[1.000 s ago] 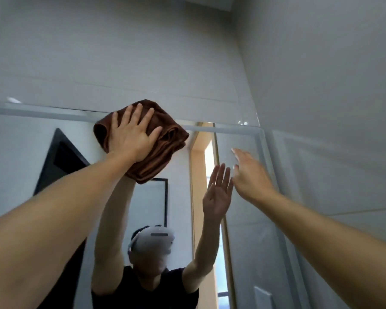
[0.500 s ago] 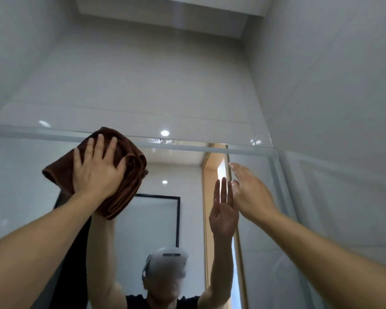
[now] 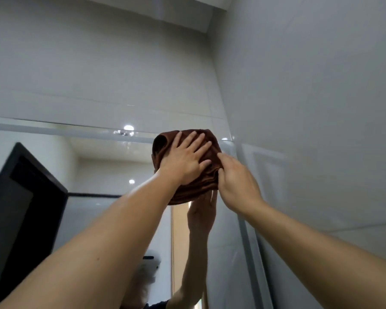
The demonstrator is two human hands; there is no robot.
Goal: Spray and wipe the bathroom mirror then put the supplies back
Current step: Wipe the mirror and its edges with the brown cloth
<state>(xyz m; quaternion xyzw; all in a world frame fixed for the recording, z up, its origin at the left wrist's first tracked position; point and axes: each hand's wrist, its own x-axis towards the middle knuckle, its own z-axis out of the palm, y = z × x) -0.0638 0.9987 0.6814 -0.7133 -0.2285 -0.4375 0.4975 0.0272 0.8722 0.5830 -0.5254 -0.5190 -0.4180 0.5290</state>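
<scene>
- At the far left, the mirror (image 3: 112, 166) reflected a dark door frame (image 3: 20, 197), which leaned in from the left edge of the glass.
- Further right, small ceiling lights (image 3: 127, 127) glinted along the mirror's top edge, with pale tiled wall (image 3: 98, 63) above.
- The person's left arm rose from the lower left toward the mirror's top right corner.
- The left hand (image 3: 185, 159) lay flat on a brown cloth (image 3: 187, 188), fingers straight and spread, pressing it against the glass rather than clutching it.
- The cloth sat bunched in the mirror's top right corner, its upper folds reaching the top edge and its lower end hanging below the left hand.
- Just right of it, the right hand (image 3: 236, 184) met the cloth's right edge; its thumb and fingertips seemed to nip the fabric there, though the hold was partly hidden.
- Below the cloth, the mirror gave back a raised hand and forearm, and lower down a white headset (image 3: 148, 269), blurred.
- The right arm ran in from the lower right, in front of the grey side wall (image 3: 310, 97) that met the mirror's right edge.
</scene>
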